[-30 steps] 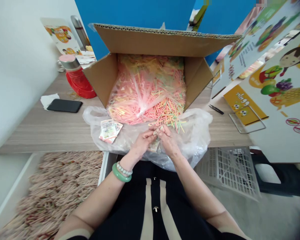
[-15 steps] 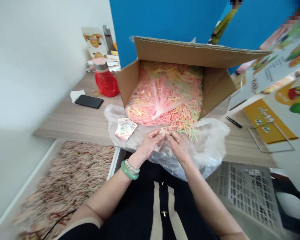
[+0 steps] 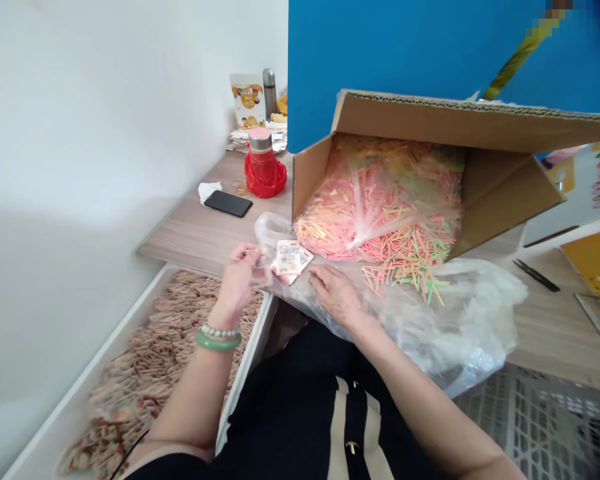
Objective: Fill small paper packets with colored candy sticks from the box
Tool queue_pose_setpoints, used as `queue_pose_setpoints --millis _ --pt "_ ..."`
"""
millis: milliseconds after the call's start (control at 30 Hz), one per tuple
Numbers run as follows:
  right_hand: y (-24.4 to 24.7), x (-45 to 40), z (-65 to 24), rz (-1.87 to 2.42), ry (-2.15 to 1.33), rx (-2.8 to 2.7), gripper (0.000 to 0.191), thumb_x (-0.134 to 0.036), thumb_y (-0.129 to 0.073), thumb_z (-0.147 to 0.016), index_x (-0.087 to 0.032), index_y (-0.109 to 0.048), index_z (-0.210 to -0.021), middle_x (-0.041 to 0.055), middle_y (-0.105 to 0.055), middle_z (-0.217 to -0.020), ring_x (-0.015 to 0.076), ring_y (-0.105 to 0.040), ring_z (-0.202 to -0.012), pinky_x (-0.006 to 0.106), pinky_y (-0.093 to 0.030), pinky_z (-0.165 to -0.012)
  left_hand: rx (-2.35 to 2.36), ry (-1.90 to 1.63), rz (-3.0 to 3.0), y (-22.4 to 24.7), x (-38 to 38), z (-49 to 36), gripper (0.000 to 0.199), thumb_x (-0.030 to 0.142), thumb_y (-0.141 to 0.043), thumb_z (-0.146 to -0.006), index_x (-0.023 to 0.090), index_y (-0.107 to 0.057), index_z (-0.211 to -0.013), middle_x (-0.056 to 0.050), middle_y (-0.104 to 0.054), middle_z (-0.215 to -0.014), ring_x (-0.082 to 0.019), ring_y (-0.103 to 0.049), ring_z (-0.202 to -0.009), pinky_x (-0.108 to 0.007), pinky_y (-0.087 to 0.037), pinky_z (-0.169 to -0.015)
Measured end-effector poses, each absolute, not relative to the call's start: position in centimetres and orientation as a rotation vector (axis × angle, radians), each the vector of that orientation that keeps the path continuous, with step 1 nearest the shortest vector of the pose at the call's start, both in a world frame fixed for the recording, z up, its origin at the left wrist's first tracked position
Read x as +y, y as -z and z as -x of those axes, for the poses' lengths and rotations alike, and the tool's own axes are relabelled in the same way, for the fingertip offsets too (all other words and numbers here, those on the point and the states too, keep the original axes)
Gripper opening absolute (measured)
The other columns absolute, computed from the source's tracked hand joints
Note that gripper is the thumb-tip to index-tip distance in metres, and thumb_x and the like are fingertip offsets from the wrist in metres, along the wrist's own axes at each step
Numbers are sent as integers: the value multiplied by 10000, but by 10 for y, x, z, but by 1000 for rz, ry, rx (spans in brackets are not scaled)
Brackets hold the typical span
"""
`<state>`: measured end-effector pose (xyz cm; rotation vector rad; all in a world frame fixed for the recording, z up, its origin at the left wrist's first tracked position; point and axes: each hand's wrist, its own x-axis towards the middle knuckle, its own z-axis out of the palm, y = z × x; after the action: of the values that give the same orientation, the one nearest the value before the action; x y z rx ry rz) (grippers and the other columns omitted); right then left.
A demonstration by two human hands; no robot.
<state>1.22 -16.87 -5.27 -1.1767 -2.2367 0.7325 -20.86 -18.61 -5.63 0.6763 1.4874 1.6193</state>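
Observation:
My left hand (image 3: 240, 275), with a green bangle and a beaded bracelet at the wrist, pinches a small clear packet (image 3: 261, 268) with a printed patch, blurred by motion. It hangs above the edge of a white bin. To its right a few printed cards (image 3: 290, 259) lie on clear plastic sheeting (image 3: 473, 313). My right hand (image 3: 334, 292) is beside the cards, fingers bent and partly spread, with nothing seen in it. Behind, a cardboard box (image 3: 430, 123) on its side holds a clear bag of pink, yellow and green sticks (image 3: 360, 213); loose sticks spill at its front.
A white bin (image 3: 271, 313) of many small packets stands below the table's left edge. On the table (image 3: 175, 243) are a phone (image 3: 229, 203), a red-wrapped bottle (image 3: 265, 172), tweezers (image 3: 536, 275) and a wire stand (image 3: 597, 327). A plastic crate (image 3: 545, 413) is at lower right.
The view has turned left. My hands, together in front of the sticks before, are now apart; my left hand has moved left with the packet, and my right hand has come near the cards.

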Motion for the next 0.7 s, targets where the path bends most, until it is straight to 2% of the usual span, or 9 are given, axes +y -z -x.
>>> queue_pose_setpoints --millis 100,167,267,367,467,567,700 --pt "66 -158 25 1301 -409 -2425 269 -230 -482 -1009 -185 -666 -1200 131 -680 -1153 282 -585 -1108 386 -459 -935 1803 -1702 -782 77 -163 259 120 270 -654 -780 193 -639 -872 44 -564 -675 -113 -514 -565 -224 -462 -570" --pt "76 -151 42 1415 -273 -2529 300 -246 -498 -1005 -150 -644 -1249 169 -660 -1175 308 -577 -1109 402 -466 -911 2013 -1642 -874 93 -149 283 256 178 -602 -789 189 -670 -1036 15 -615 -766 -146 -585 -682 -262 -509 -699" --pt "88 -145 52 1513 -172 -2610 271 -192 -463 -999 -147 -675 -1160 175 -657 -1150 307 -587 -1088 397 -463 -876 2220 -1522 -963 112 -135 302 412 129 -575 -802 169 -665 -1202 -40 -675 -906 -201 -637 -877 -333 -505 -910" --pt "93 -141 51 1524 -154 -2591 276 -143 -451 -979 -186 -702 -1086 145 -671 -1117 281 -598 -1058 375 -447 -870 2228 -1562 -923 123 -129 310 416 164 -586 -836 157 -644 -1248 -73 -692 -1025 -221 -635 -999 -360 -475 -1009" --pt "95 -139 47 1538 -175 -2510 280 -183 -444 -991 -202 -722 -1018 131 -686 -1064 268 -608 -990 364 -442 -839 2179 -1608 -853 128 -129 315 388 172 -575 -850 138 -637 -1232 -102 -682 -1106 -217 -631 -1054 -348 -484 -1012" --pt "97 -139 46 1550 -209 -2418 293 -189 -441 -984 -200 -734 -980 129 -691 -1033 264 -618 -938 360 -447 -824 2154 -1581 -874 129 -132 319 434 160 -646 -782 129 -652 -1215 -91 -679 -1052 -210 -638 -996 -336 -510 -964" --pt "97 -140 46 1506 -367 -2229 347 -145 -439 -939 -174 -702 -1163 147 -695 -1136 273 -626 -1030 367 -463 -902 2050 -1495 -930 126 -136 321 582 105 -675 -663 126 -653 -1244 -32 -649 -905 -178 -625 -847 -309 -537 -847"
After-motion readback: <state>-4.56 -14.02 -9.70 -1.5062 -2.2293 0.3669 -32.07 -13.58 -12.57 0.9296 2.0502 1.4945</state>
